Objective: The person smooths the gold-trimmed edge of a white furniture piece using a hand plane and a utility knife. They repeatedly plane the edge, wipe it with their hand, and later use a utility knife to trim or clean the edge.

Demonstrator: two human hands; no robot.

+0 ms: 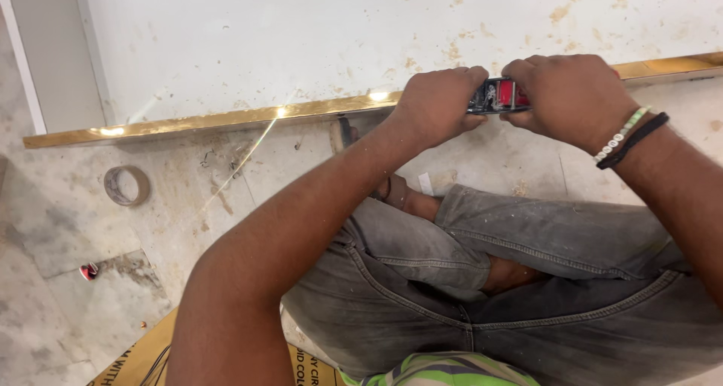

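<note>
Seated cross-legged on the dusty floor (68,295), grey jeans (527,280) nearest, cardboard sheet (143,360) at lower left. Tape roll (126,185) and small red scrap (89,271) lying well apart to the left, untouched. Farther out, left hand (437,103) and right hand (572,96) both closed tight around a small red-and-silver tool (501,96), pressed against the gold trim strip (226,120) running along the base of the white panel (339,39). Strip apparently already seated along the panel; work seemingly under way mid-length, finished part impossible to tell. Right wrist with bead and black bands (629,136).
</note>
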